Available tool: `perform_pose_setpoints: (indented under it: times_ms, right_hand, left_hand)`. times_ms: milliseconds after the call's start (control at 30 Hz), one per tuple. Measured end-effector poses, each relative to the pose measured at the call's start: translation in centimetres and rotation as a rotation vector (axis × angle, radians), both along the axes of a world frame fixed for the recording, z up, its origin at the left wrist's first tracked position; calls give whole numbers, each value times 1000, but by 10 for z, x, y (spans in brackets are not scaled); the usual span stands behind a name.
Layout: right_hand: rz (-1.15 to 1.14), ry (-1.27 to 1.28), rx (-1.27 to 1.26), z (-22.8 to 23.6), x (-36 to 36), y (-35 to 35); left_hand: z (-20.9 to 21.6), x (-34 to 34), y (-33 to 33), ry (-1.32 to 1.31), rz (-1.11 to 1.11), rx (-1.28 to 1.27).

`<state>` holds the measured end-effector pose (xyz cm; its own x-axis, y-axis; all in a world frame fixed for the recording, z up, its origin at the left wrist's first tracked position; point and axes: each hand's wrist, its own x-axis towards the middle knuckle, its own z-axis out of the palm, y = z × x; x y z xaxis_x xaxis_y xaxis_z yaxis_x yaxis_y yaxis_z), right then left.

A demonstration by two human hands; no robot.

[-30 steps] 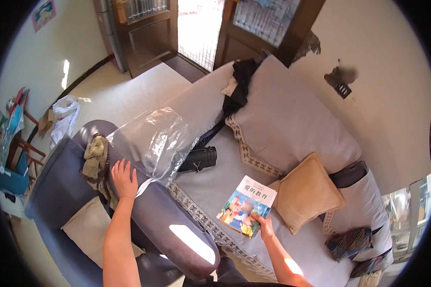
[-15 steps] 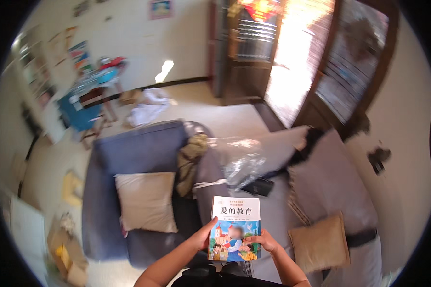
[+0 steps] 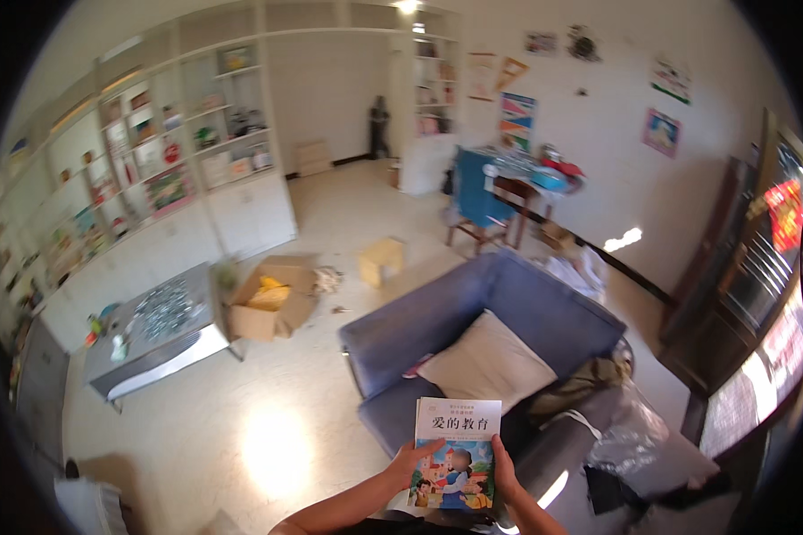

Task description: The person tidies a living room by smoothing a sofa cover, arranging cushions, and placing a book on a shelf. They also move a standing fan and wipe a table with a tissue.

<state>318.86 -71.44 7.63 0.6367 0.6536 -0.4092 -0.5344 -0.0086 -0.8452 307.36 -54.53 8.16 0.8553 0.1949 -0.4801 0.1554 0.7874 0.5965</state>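
I hold a thin paperback book (image 3: pixel 453 450) with a white top and a colourful picture cover in front of me, low in the view. My left hand (image 3: pixel 408 463) grips its left edge and my right hand (image 3: pixel 507 465) grips its right edge. Just beyond the book stands a blue armchair (image 3: pixel 473 325) with a cream cushion (image 3: pixel 486 366) on its seat. A crumpled clear plastic bag (image 3: pixel 631 437) and an olive cloth (image 3: pixel 580 385) lie on the grey sofa arm to the right.
An open cardboard box (image 3: pixel 272 299) and a small yellow stool (image 3: pixel 381 259) sit on the pale floor. A low grey table (image 3: pixel 156 330) stands at left, white shelves (image 3: pixel 152 169) line the wall, and a blue desk (image 3: pixel 500 192) stands by the far wall. Wooden doors (image 3: pixel 758 267) are at right.
My view has swung from the sofa round to the room. The book, first lying on the sofa under my right hand, is now lifted and held in both hands.
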Motion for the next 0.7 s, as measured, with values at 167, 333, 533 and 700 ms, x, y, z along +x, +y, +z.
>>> perform_pose_setpoints:
  times_ms: [167,333,533,700]
  right_hand:
    - [193,-45,1,-4,-38,103]
    - [388,-232,-123,20,-96,201]
    - [490,-71,-18,22,-156,305]
    - [648,-80,-51,25,-180,370]
  left_hand:
    - [33,-79,57,109,403,52]
    - [28,-156,136,23,452,3]
    - [26,-226,229,1,533,86]
    - [32,-256,293,-73,582,31]
